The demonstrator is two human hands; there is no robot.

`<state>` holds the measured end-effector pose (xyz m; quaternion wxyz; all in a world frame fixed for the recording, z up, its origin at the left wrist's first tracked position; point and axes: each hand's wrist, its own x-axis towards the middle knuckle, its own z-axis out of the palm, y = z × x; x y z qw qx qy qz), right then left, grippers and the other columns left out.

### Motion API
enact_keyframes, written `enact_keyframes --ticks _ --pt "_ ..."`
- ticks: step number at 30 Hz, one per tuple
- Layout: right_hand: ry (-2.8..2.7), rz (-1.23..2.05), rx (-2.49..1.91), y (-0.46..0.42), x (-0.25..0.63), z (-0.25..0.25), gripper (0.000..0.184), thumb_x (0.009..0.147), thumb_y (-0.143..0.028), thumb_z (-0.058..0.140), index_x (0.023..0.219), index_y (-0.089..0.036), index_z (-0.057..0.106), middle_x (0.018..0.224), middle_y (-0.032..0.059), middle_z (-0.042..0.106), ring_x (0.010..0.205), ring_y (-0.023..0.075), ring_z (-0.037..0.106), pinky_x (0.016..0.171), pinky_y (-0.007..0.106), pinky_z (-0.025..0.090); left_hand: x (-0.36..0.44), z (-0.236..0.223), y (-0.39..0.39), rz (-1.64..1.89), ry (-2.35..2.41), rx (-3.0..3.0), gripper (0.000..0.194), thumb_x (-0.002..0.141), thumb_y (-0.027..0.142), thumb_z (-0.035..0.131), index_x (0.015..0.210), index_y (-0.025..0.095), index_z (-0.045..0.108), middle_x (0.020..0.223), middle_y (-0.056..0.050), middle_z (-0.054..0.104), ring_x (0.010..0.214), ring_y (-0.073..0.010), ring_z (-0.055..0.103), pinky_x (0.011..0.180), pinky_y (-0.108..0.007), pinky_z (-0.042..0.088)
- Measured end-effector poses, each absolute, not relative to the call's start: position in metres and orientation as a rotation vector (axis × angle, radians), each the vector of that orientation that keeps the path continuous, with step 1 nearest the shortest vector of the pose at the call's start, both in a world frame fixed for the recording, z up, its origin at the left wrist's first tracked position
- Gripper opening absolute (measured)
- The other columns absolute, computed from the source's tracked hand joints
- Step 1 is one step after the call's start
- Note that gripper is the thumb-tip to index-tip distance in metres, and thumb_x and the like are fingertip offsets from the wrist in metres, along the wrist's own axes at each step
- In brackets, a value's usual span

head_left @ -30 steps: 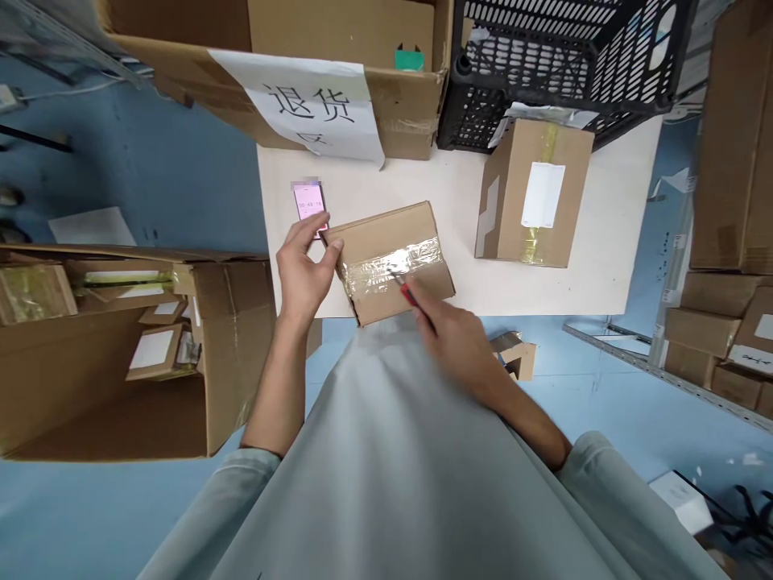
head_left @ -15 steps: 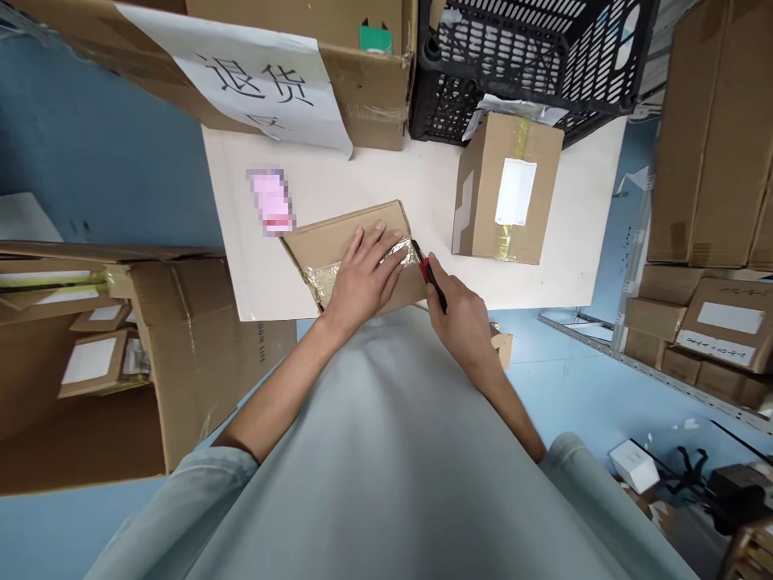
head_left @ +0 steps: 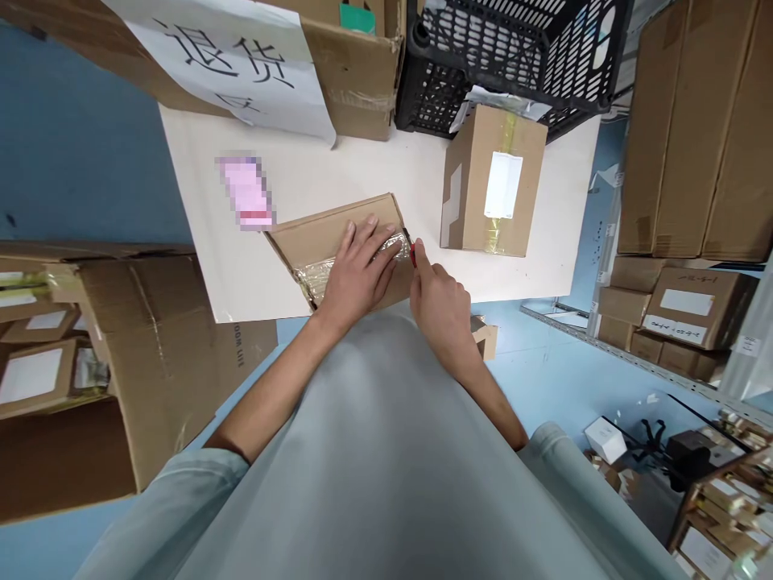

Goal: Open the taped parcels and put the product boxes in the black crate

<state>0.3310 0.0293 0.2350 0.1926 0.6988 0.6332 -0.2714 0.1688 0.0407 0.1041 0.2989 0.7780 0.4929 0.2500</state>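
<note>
A flat cardboard box (head_left: 338, 225) lies at an angle on the near edge of the white table, a strip of shiny packing tape (head_left: 315, 278) across its top. My left hand (head_left: 357, 270) rests on the box and tape with its fingers stretched out. At the box's right edge, my right hand (head_left: 440, 294) is closed around a red and black utility knife (head_left: 413, 254). The tip of the knife is against the taped right side. My fingers hide most of its handle.
A taped carton (head_left: 498, 181) with a white label stands right of the hands. Behind it is a black plastic crate (head_left: 477, 48). A large carton (head_left: 356, 89) with a paper sign stands at the back. A blurred pink item (head_left: 246, 193) lies left; an open carton (head_left: 150, 346) is below it.
The knife has turned in my right hand, and less of it shows. My left hand stays flat on the box. The whole view has shifted slightly.
</note>
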Motion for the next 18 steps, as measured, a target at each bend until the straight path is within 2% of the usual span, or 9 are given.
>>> enact_keyframes --ticks 4,7,10,15,18 --pt "1.721 -0.677 1.886 0.034 0.314 0.241 0.086 0.117 -0.014 0.042 0.193 -0.024 0.003 0.115 0.0157 0.081 0.096 0.0271 0.082 0.086 0.037 0.066 0.169 0.106 0.041 0.664 1.302 2.034 0.04 0.124 0.043 0.046 0.154 0.028 0.068 0.171 -0.012 0.067 0.177 -0.0357 0.043 0.147 -0.079 0.024" --pt "1.673 -0.659 1.816 0.025 0.313 0.252 0.088 0.116 -0.013 0.046 0.193 -0.021 0.004 0.112 0.0165 0.082 0.095 0.0258 0.083 0.083 0.033 0.066 0.17 0.106 0.041 0.662 1.302 2.02 0.042 0.123 0.041 0.047 0.157 0.025 0.066 0.169 -0.013 0.068 0.175 -0.0351 0.046 0.147 -0.077 0.025" --pt "1.639 -0.665 1.768 0.016 0.318 0.259 0.089 0.114 -0.011 0.048 0.193 -0.022 0.008 0.109 0.0165 0.082 0.093 0.0252 0.084 0.081 0.032 0.066 0.171 0.105 0.04 0.652 1.302 2.021 0.043 0.123 0.039 0.046 0.158 0.025 0.065 0.168 -0.014 0.069 0.174 -0.0344 0.047 0.147 -0.076 0.025" --pt "1.68 -0.726 1.792 0.022 0.323 0.246 0.087 0.115 -0.015 0.056 0.193 -0.026 0.018 0.113 0.0185 0.082 0.097 0.0294 0.086 0.083 0.037 0.067 0.17 0.103 0.04 0.626 1.305 2.008 0.045 0.122 0.036 0.044 0.161 0.026 0.065 0.171 -0.014 0.067 0.176 -0.0345 0.044 0.148 -0.076 0.022" --pt "1.722 -0.724 1.792 0.022 0.327 0.241 0.088 0.115 -0.014 0.054 0.193 -0.027 0.016 0.111 0.018 0.082 0.096 0.029 0.085 0.081 0.037 0.066 0.17 0.105 0.038 0.611 1.309 2.003 0.046 0.122 0.036 0.044 0.163 0.027 0.064 0.172 -0.014 0.067 0.177 -0.0351 0.044 0.147 -0.077 0.021"
